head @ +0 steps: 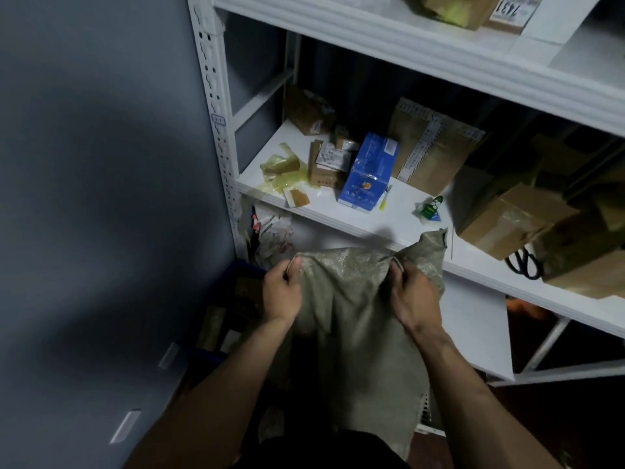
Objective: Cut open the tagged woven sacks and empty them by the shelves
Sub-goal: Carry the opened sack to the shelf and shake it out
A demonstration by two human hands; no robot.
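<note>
Gripping the top edge of a limp grey-green woven plastic sack [351, 319], the person holds it up just in front of the shelves, its coarse, slightly shiny weave hanging in loose folds between both bare forearms. The left hand [282, 291] pinches the rim between thumb and curled fingers; the right hand [414, 297] has its fingers curled over a bunched fold of the rim, with one crumpled corner sticking up beyond it. What the sack holds cannot be seen. Down to the left, on the floor, sits a dark blue plastic crate [245, 267] with brownish parcels inside, too dim to make out. Behind the sack stands the white metal shelving unit [399, 231] with a slotted upright. On its smooth board lie crinkled yellowish tape scraps [280, 167], a glossy blue rectangular carton [368, 170], small brown cardboard boxes [324, 170], a small green and white packet [430, 208] and a large brown paper envelope [436, 150] leaning at the back. Further right, black-handled scissors [524, 265] lie beside taped cardboard parcels [514, 218]. On the shelf above rests a labelled cardboard box [512, 10], against the flat grey wall [101, 164].
</note>
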